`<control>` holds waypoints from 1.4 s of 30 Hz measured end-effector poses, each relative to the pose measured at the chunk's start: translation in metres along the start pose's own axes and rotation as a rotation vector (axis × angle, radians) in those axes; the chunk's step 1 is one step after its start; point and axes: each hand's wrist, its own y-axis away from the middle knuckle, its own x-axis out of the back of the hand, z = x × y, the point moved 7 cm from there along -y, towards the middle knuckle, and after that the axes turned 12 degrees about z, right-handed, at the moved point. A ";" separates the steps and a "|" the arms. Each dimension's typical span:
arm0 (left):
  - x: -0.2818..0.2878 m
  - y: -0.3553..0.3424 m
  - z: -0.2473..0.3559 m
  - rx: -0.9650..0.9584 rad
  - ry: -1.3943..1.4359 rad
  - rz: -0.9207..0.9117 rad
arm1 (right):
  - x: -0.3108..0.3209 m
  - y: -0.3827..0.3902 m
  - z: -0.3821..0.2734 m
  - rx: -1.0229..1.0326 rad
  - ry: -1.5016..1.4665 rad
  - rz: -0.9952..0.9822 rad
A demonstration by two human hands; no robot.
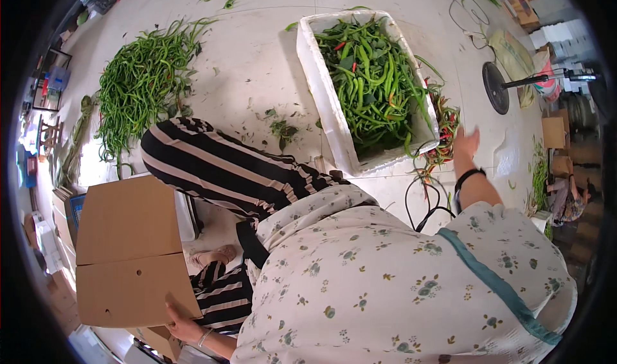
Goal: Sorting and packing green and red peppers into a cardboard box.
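Observation:
My left hand (184, 322) grips the edge of a brown cardboard box (132, 235) at the lower left, its thumb lying on the cardboard. To the right, my right hand (466, 142) is stretched out with its fingers apart and nothing in it. Beside that hand lies a pile of red and green chili peppers (445, 133) on the floor. A white foam box (340, 133), heaped with long green peppers (369, 68) and a few red ones, stands just left of the pile.
A large heap of green peppers (141, 81) lies on the floor at the far left. Leaf scraps (283, 130) are scattered mid-floor. A fan (495, 88) stands at the right, with black cables (421, 219) near my right arm. Another person (569, 200) is at the far right.

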 end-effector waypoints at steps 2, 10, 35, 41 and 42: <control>0.002 0.001 0.001 -0.016 -0.020 0.012 | -0.024 0.046 0.082 -0.493 0.104 -0.266; -0.014 -0.007 -0.008 -0.085 -0.077 0.013 | -0.097 0.172 0.059 -1.099 -0.759 -1.178; 0.033 0.042 0.047 0.056 0.185 0.018 | -0.160 0.186 0.062 -1.264 -0.844 -0.902; 0.024 0.026 0.044 0.005 -0.002 0.016 | -0.148 0.166 0.051 -1.100 -0.888 -0.970; 0.012 0.013 0.035 -0.141 -0.047 -0.015 | -0.140 0.163 0.042 -1.082 -0.900 -0.982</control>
